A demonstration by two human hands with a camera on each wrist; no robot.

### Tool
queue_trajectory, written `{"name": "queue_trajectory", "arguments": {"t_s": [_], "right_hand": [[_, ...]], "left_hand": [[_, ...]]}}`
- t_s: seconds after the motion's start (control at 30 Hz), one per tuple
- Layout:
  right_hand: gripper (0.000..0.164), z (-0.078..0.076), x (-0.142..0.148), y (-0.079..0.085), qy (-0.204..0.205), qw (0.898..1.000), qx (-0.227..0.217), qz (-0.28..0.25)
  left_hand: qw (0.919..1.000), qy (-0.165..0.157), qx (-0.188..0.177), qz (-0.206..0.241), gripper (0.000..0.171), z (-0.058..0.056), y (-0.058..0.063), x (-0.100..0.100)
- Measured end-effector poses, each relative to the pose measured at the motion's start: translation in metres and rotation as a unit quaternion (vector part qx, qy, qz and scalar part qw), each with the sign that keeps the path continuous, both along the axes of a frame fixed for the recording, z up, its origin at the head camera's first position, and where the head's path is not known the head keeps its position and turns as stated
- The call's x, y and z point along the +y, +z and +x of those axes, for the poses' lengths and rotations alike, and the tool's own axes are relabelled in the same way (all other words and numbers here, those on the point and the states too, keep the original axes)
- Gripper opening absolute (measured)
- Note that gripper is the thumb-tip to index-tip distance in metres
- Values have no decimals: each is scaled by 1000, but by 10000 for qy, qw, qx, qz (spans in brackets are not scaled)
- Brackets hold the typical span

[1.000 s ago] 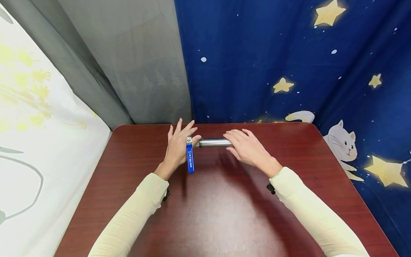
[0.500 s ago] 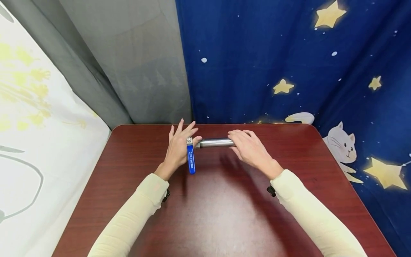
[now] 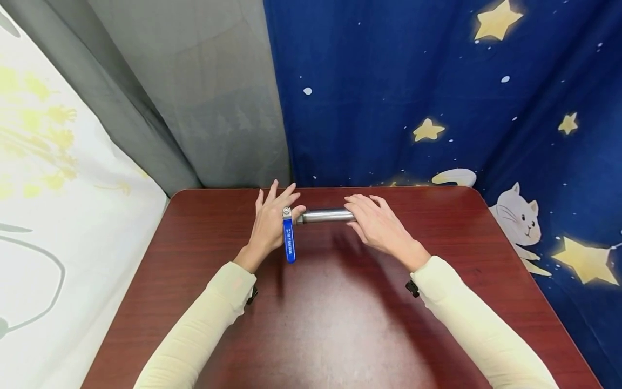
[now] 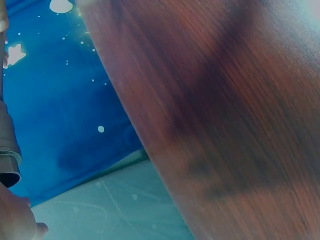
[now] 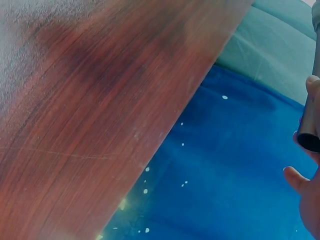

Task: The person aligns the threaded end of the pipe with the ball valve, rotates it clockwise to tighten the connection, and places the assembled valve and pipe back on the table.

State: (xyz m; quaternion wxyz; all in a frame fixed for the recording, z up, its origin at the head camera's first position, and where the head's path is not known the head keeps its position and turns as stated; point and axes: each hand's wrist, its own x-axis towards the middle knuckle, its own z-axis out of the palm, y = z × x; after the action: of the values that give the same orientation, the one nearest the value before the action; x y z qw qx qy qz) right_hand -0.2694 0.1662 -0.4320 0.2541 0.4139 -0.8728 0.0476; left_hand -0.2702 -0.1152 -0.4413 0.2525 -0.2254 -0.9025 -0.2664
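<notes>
A ball valve with a blue lever handle (image 3: 289,240) is joined to a steel pipe (image 3: 328,215), held level above the table. My left hand (image 3: 269,224) holds the valve at its thumb, with the other fingers spread out past it. The lever hangs toward me. My right hand (image 3: 381,227) grips the pipe's right part, fingers over the top and thumb below. In the left wrist view, the valve body (image 4: 7,132) shows its open bore at the left edge. The right wrist view shows the pipe's open end (image 5: 309,125) beside my thumb. My palms hide the contact surfaces.
The reddish-brown wooden table (image 3: 330,324) lies below both hands. A grey curtain (image 3: 218,97) and a blue starry curtain (image 3: 369,119) hang behind its far edge. White patterned cloth (image 3: 97,243) borders the left side.
My right hand has shifted slightly right along the pipe, so a little more of it shows. The valve and left hand have barely moved.
</notes>
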Motion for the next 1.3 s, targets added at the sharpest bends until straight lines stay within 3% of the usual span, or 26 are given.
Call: {"name": "queue_trajectory", "arguments": {"t_s": [0.23, 0.5, 0.73, 0.93, 1.3], "right_hand": [[42, -1, -2, -3, -139, 9996, -238, 30], [52, 1, 0, -3, -265, 9996, -30, 18], [36, 1, 2, -3, -334, 9994, -80, -52], [33, 1, 6, -1, -183, 9998, 79, -10], [42, 2, 11, 4, -48, 9996, 279, 80]], "left_hand": [[9996, 61, -151, 212, 54, 0, -2, -1], [9995, -124, -16, 283, 51, 1, -2, 1], [9996, -179, -35, 211, 52, 2, -2, 5], [9998, -194, -57, 37, 53, 2, 1, 9], [9999, -88, 9, 81, 54, 2, 5, 12]]}}
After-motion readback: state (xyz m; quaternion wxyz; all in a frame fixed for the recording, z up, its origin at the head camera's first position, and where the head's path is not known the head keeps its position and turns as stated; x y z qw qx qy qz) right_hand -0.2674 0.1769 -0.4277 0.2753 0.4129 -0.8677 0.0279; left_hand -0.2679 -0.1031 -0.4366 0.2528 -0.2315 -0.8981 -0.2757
